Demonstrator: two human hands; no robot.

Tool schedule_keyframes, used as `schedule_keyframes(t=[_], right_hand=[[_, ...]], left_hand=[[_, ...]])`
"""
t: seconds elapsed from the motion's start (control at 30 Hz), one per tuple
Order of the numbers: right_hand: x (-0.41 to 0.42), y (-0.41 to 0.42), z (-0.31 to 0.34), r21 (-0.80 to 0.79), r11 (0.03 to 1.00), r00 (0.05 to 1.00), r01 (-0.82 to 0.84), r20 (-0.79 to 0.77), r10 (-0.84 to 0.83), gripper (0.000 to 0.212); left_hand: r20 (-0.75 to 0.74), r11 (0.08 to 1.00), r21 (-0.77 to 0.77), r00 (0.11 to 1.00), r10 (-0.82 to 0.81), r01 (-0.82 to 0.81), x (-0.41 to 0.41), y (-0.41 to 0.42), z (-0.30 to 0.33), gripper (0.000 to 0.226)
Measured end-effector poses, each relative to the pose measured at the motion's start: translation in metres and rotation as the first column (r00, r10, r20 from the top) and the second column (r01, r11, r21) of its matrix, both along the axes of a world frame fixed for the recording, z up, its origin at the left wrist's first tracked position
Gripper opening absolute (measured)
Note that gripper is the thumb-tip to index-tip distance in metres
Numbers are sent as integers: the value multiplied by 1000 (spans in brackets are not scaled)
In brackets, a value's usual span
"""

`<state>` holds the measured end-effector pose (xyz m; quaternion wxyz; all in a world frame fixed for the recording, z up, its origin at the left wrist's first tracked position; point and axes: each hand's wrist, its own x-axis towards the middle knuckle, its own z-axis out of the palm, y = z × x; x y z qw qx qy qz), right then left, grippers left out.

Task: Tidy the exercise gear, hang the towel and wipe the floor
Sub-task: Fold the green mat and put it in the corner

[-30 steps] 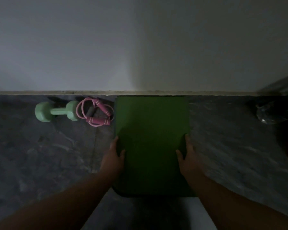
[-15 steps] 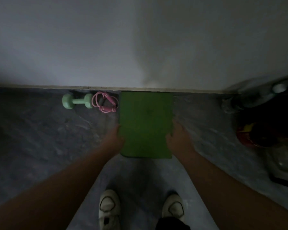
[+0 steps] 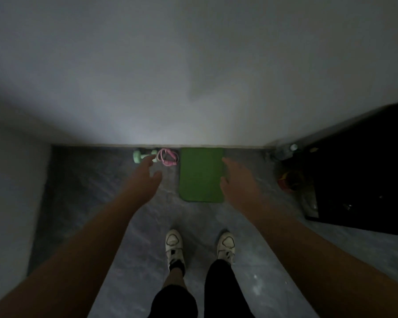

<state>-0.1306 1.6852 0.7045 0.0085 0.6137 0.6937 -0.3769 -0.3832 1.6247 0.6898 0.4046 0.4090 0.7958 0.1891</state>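
Observation:
A folded green mat point(image 3: 201, 174) lies flat on the grey floor, its far edge against the white wall. Left of it sits a coiled pink jump rope point(image 3: 167, 156), and beside that a mint-green dumbbell point(image 3: 138, 156), partly hidden by my fingers. My left hand point(image 3: 145, 177) hovers open above the floor left of the mat, fingers spread, holding nothing. My right hand point(image 3: 236, 180) is open too, raised over the mat's right edge and apart from it. No towel is in view.
My two white shoes point(image 3: 174, 245) stand on the grey marbled floor point(image 3: 83, 203) just short of the mat. A dark black piece of furniture point(image 3: 363, 180) fills the right side, with a clear bottle point(image 3: 285, 152) and a red-yellow object point(image 3: 287, 180) beside it.
Both hands have let go of the mat's sides and lifted away. The view has risen and pulled back, so my feet and more of the floor show.

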Motion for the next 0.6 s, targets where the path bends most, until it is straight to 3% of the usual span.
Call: schedule_keyframes(t=[0.1,0.23,0.37,0.6], right_hand=[[-11,-8,70,162,984,997,-71,-24,76,62],[-32,-26,142,418,900,991,-126,6,136,63],[-51,-48,171,458,880,988,-126,-23,153,61],[-63,-43,191,487,843,954,-229,-57,293,60]], left_hand=[[-233,986,90,966,-114,138,-23,-17,70,59],[-501,956,111,846,-183,273,-48,-33,135,64],[-532,951,148,833,-155,272,-55,-59,171,65],[-496,977,201,868,40,70,-61,-99,201,65]])
